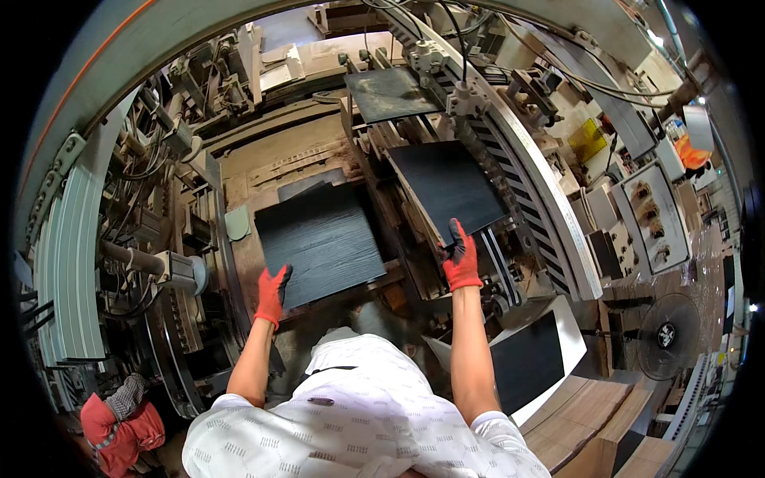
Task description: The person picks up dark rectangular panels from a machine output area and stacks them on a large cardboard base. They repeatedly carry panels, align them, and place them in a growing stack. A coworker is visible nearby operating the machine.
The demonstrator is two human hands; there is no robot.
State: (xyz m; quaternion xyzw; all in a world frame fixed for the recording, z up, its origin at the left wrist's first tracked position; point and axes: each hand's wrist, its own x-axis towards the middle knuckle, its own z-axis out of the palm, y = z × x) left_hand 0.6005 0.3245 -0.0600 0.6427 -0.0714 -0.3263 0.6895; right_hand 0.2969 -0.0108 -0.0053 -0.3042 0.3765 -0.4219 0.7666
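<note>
My left hand, in a red glove with a dark palm, grips the near left edge of a black wood-grain panel, its thumb on top. The panel lies flat over the machine bed in front of me; the fingers beneath it are hidden. To the right, my right hand, gloved alike, is closed at the near corner of a second black panel, one finger stretched along its top. That panel rests beside a metal rail. Farther back sits a dusty dark plate.
A striped guide rail runs along the right. Machine heads and cylinders stand at left. At lower right are a black sheet in a white carton, brown boards and a round fan. A person in red is at lower left.
</note>
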